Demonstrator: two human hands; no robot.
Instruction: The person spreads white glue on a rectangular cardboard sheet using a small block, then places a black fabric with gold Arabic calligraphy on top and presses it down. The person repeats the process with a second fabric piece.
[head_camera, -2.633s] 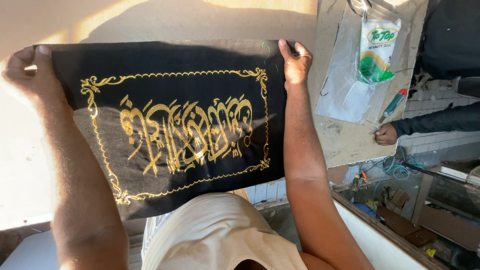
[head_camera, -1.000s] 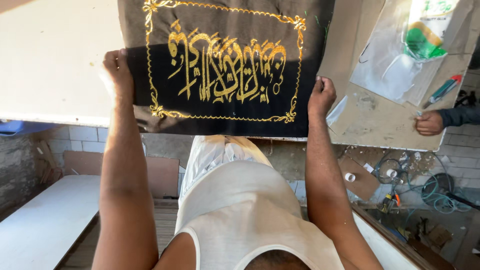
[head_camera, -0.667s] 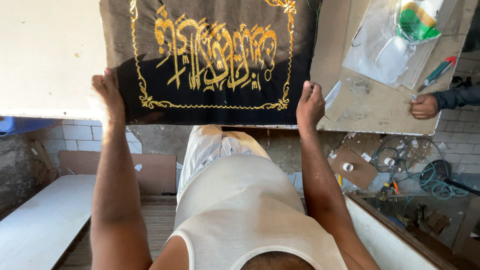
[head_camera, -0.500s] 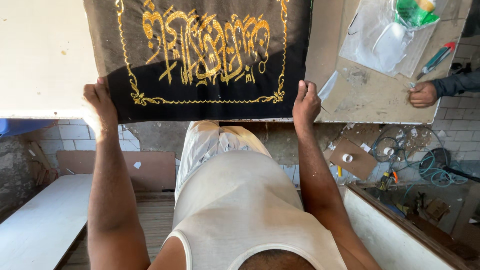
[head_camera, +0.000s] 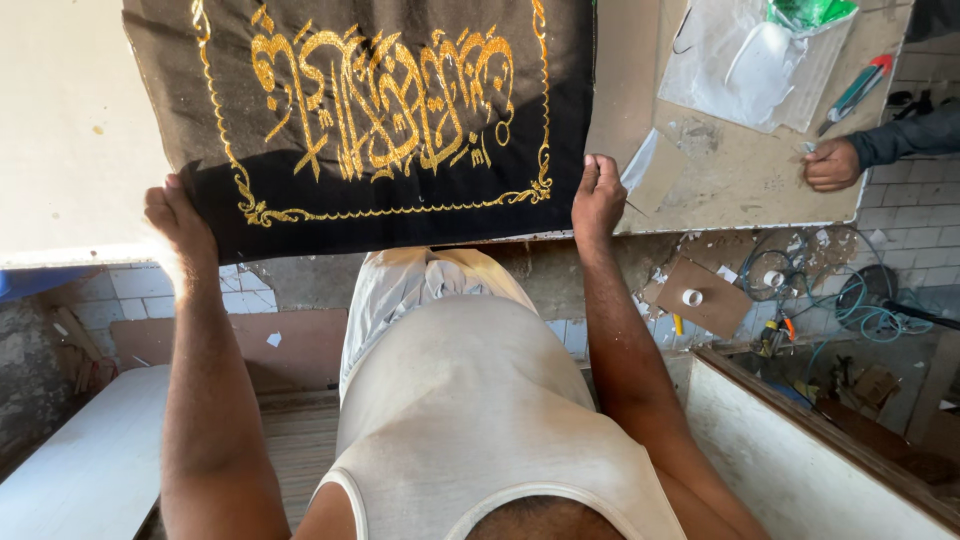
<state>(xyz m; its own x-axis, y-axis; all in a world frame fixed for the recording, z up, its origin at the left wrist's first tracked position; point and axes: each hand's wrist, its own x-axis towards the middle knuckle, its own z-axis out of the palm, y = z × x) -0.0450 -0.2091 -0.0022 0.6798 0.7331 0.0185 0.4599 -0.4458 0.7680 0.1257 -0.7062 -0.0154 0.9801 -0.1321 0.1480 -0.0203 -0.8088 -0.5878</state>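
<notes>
Although most of the black cloth (head_camera: 370, 110) is in view, its top edge runs off the frame, so you cannot see how far it reaches across the pale table (head_camera: 70, 130). It lies spread flat there, a soft, matte, velvety fabric worked with glittering gold embroidery: a scrolling border with curled corners around flowing ornamental lettering. Its near edge hangs slightly over the table's front.

Your left hand (head_camera: 182, 222) is curled tight around the cloth's near left corner; the fingertips are tucked under the fabric and hidden, only knuckles and thumb side showing. Your right hand (head_camera: 597, 193) is closed in a loose fist at the near right corner, pinching the hem; which fingers actually grip is hard to make out from above.

To the right, touching the cloth's side, sits a bare brown board (head_camera: 740, 170) with scuffed, dusty patches. On it lies a crinkled clear plastic bag (head_camera: 745, 65) with something green inside, cut off at the top. A red-and-green cutter (head_camera: 858, 88) lies beside it. Another person's hand (head_camera: 830, 163), in a dark sleeve, rests on that board's far right edge; the rest of that person is out of frame.

Below, tangled cables (head_camera: 850, 300) and scraps lie on the floor, too cluttered to sort out.
</notes>
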